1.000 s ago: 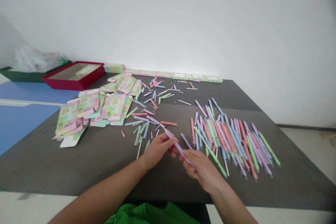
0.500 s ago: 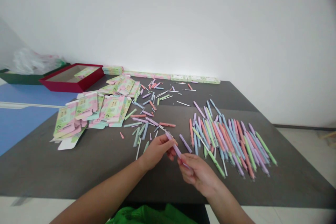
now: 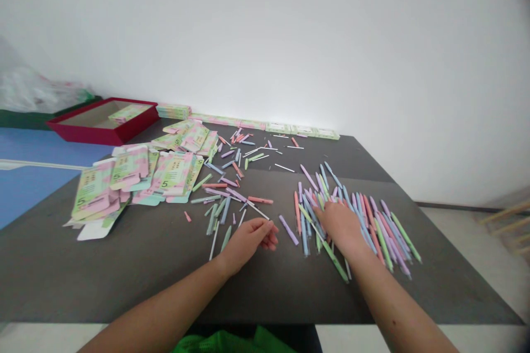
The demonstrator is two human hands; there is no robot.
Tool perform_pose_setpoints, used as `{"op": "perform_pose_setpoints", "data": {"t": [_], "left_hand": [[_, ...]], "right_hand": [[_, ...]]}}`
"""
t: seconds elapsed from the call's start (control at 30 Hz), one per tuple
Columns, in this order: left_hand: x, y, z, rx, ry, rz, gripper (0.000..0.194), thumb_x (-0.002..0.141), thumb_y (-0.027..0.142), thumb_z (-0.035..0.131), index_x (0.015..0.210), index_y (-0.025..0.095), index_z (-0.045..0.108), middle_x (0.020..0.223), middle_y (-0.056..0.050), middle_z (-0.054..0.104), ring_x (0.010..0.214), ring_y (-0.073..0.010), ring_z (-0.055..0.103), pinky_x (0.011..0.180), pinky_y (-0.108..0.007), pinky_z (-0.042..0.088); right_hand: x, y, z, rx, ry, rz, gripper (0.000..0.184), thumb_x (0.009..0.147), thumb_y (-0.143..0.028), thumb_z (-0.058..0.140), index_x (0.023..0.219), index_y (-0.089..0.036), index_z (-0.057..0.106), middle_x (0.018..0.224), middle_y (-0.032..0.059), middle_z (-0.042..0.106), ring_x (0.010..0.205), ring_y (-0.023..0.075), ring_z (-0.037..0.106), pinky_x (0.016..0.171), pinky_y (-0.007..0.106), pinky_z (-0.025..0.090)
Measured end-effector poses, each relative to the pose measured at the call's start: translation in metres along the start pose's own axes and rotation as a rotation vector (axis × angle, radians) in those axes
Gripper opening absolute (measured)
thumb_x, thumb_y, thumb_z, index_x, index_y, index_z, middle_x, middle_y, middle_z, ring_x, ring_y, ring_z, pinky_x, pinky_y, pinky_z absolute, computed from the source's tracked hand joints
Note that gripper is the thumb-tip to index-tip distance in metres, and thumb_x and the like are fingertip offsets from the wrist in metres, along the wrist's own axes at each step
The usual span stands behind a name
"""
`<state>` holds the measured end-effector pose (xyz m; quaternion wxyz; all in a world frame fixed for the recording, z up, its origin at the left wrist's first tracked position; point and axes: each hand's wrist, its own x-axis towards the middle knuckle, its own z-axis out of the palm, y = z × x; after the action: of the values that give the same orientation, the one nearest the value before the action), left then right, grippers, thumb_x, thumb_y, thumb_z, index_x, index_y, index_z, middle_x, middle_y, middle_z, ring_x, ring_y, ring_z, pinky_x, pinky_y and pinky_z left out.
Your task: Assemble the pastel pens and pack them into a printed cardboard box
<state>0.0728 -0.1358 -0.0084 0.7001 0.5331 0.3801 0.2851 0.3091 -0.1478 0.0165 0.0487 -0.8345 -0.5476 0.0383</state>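
Observation:
My left hand hovers over the near middle of the dark table, its fingers curled with nothing visible in them. Close to its thumb lies a thin white stick extending from a purple pen part. On the right, my right hand reaches onto a pile of pastel pens. Its back hides most of the fingers and several pens. A purple pen shows by its fingertips; whether they grip it I cannot tell. Between the hands rests a short purple pen barrel.
Loose coloured pen parts and white refills scatter across the middle of the table. Flattened printed cartons lie at left. Behind them stands a red tray, and a row of small boxes lines the wall.
Both hands held a purple pen together before. My right hand has moved away right and forward onto the pile; my left stays nearly in place without the pen. The view has shifted slightly.

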Motion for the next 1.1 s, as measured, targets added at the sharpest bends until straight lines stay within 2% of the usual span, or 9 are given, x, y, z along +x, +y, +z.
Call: {"op": "perform_pose_setpoints", "data": {"t": [0.13, 0.3, 0.37, 0.47, 0.63, 0.73, 0.9, 1.0, 1.1], "left_hand": [[0.003, -0.004, -0.003, 0.016, 0.022, 0.007, 0.029, 0.082, 0.04, 0.049, 0.076, 0.014, 0.06, 0.064, -0.001, 0.062, 0.054, -0.0103, 0.058, 0.053, -0.021, 0.041], [0.003, -0.012, 0.002, 0.128, 0.005, 0.055, 0.026, 0.083, 0.035, 0.047, 0.076, 0.014, 0.061, 0.066, -0.002, 0.062, 0.057, -0.0121, 0.058, 0.057, -0.023, 0.045], [-0.003, -0.012, 0.002, 0.279, -0.004, 0.13, 0.022, 0.083, 0.029, 0.047, 0.081, 0.016, 0.064, 0.073, -0.003, 0.065, 0.067, -0.0147, 0.061, 0.066, -0.026, 0.047], [-0.019, -0.007, -0.007, 0.612, -0.007, 0.289, 0.022, 0.082, 0.018, 0.045, 0.091, 0.019, 0.066, 0.092, -0.005, 0.066, 0.089, -0.0181, 0.06, 0.084, -0.03, 0.044], [-0.045, -0.003, -0.039, 1.038, 0.169, 0.375, 0.03, 0.084, 0.013, 0.042, 0.106, 0.021, 0.061, 0.103, -0.007, 0.059, 0.098, -0.021, 0.054, 0.09, -0.036, 0.041], [-0.049, -0.012, -0.055, 1.184, 0.174, 0.396, 0.03, 0.083, 0.011, 0.045, 0.103, 0.023, 0.063, 0.106, -0.007, 0.058, 0.102, -0.0223, 0.051, 0.092, -0.039, 0.04], [-0.045, -0.023, -0.069, 1.322, 0.224, 0.402, 0.032, 0.084, 0.008, 0.045, 0.106, 0.024, 0.062, 0.112, -0.007, 0.056, 0.104, -0.0222, 0.05, 0.092, -0.041, 0.04], [-0.043, -0.015, -0.073, 1.343, 0.29, 0.426, 0.033, 0.084, 0.01, 0.046, 0.11, 0.024, 0.059, 0.114, -0.006, 0.056, 0.105, -0.0221, 0.051, 0.091, -0.041, 0.042], [-0.04, 0.0, -0.079, 1.333, 0.334, 0.479, 0.033, 0.085, 0.013, 0.047, 0.114, 0.025, 0.057, 0.116, -0.006, 0.057, 0.105, -0.0217, 0.053, 0.091, -0.042, 0.043]], "right_hand": [[-0.004, -0.006, -0.003, -0.232, 0.021, -0.039, 0.047, 0.09, -0.042, 0.037, 0.081, -0.008, 0.069, 0.082, 0.0218, 0.068, 0.083, 0.0307, 0.065, 0.069, 0.036, 0.044], [-0.004, -0.025, -0.011, -0.236, 0.061, -0.154, 0.038, 0.091, -0.036, 0.037, 0.084, -0.013, 0.067, 0.083, 0.0161, 0.069, 0.08, 0.027, 0.066, 0.065, 0.032, 0.043], [0.0, -0.038, -0.012, -0.204, 0.048, -0.244, 0.033, 0.09, -0.033, 0.039, 0.088, -0.015, 0.067, 0.089, 0.0145, 0.069, 0.083, 0.0251, 0.065, 0.067, 0.03, 0.042], [0.009, -0.058, -0.009, -0.139, -0.065, -0.396, 0.025, 0.089, -0.029, 0.043, 0.089, -0.018, 0.066, 0.092, 0.0105, 0.068, 0.086, 0.0227, 0.063, 0.068, 0.028, 0.04], [0.024, -0.09, 0.01, -0.099, -0.174, -0.564, 0.022, 0.089, -0.028, 0.047, 0.102, -0.02, 0.063, 0.1, 0.0074, 0.064, 0.092, 0.0193, 0.06, 0.073, 0.026, 0.039], [0.028, -0.108, 0.026, -0.096, -0.191, -0.604, 0.026, 0.088, -0.025, 0.047, 0.111, -0.019, 0.058, 0.106, 0.0106, 0.06, 0.094, 0.0204, 0.06, 0.073, 0.026, 0.039], [0.028, -0.129, 0.045, -0.074, -0.208, -0.648, 0.024, 0.09, -0.025, 0.044, 0.109, -0.02, 0.058, 0.103, 0.0104, 0.059, 0.087, 0.0211, 0.062, 0.07, 0.028, 0.041], [0.039, -0.129, 0.047, -0.03, -0.2, -0.641, 0.029, 0.089, -0.034, 0.046, 0.113, -0.022, 0.056, 0.105, 0.0093, 0.06, 0.09, 0.0215, 0.062, 0.072, 0.028, 0.042], [0.071, -0.121, 0.046, 0.023, -0.175, -0.594, 0.035, 0.086, -0.036, 0.05, 0.117, -0.021, 0.055, 0.109, 0.0091, 0.061, 0.095, 0.0216, 0.06, 0.078, 0.029, 0.043]]}}
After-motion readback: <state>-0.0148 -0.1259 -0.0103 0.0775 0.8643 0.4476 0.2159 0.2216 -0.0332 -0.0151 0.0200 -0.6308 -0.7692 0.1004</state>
